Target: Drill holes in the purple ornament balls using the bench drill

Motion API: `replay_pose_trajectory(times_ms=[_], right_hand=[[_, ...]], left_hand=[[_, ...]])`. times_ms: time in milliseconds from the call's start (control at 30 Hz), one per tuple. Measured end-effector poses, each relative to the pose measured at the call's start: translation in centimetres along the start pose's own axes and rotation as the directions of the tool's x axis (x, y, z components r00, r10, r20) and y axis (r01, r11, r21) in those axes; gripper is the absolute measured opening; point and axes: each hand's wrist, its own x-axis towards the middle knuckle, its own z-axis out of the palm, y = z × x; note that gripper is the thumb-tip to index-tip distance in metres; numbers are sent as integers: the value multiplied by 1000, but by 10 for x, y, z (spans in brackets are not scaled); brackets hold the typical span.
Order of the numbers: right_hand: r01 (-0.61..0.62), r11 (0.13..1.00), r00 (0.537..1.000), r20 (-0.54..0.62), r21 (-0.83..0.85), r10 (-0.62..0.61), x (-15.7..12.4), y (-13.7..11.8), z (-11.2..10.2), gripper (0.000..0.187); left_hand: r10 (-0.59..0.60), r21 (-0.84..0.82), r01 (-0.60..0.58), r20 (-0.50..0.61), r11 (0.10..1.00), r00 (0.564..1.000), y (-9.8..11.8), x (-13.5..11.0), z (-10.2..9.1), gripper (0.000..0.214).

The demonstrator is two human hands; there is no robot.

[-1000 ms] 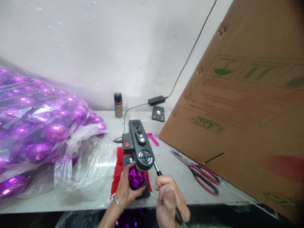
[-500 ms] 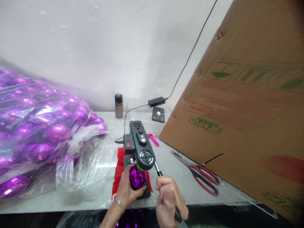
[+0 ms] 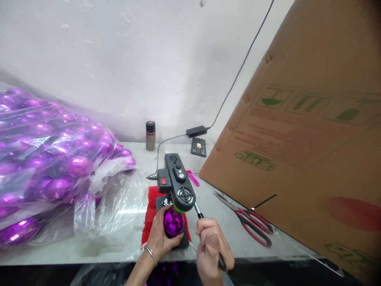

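A shiny purple ball ornament (image 3: 173,223) sits beneath the head of a small black bench drill press (image 3: 180,180). My left hand (image 3: 162,230), with a bangle on the wrist, is wrapped around the ball from its left and front. My right hand (image 3: 212,242) is closed on the black grip of the press's lever (image 3: 199,210), a metal rod slanting out from the machine's right side. The drill bit and the contact point at the ball's top are hidden under the head. Under the press base lies a red cloth (image 3: 147,226).
A clear bag of purple balls (image 3: 56,159) fills the left. To the right lean red-handled scissors (image 3: 250,222) beside a large cardboard box (image 3: 297,131). Behind stand a dark-capped bottle (image 3: 150,137), a power adapter (image 3: 197,131) and a phone (image 3: 198,147); a pink plastic piece (image 3: 193,178) lies nearby.
The whole view has shifted slightly. Both hands keep their grips on the ball and the lever, with little visible movement.
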Motion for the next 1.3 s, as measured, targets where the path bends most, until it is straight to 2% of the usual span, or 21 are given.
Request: replay_pose_trajectory(times_ms=[233,400,733,800,933,1067,1167,1233,1300], right_hand=[[-4,1000,1000,-18,9,5,1,0,2,46],[39,999,998,-57,22,-38,-1,6,4,44],[83,997,994,-75,-4,-83,-28,20,7,47],[97,995,994,-48,-13,-98,-29,22,4,50],[83,996,997,11,-13,-83,-8,9,-2,48],[-84,996,996,36,-24,84,39,-25,4,49],[-87,996,996,29,-4,87,59,-39,9,53],[-65,998,998,25,24,64,57,-39,8,52],[-58,998,998,21,39,58,47,-33,6,50]], left_hand=[[21,-47,-22,-19,999,1000,-4,1,3,82],[39,-66,-41,-26,997,999,-6,2,6,81],[53,-36,-53,-12,998,999,-4,3,6,80],[57,-34,-58,-20,998,998,-4,2,7,80],[58,-44,-59,-27,997,998,-4,4,7,80],[26,-82,-29,-41,996,999,-7,5,5,88],[11,-75,-18,-98,997,995,-18,-10,3,95],[47,-19,-50,-150,999,988,-28,-33,1,96],[105,70,-95,-157,993,982,-37,-60,-1,83]])
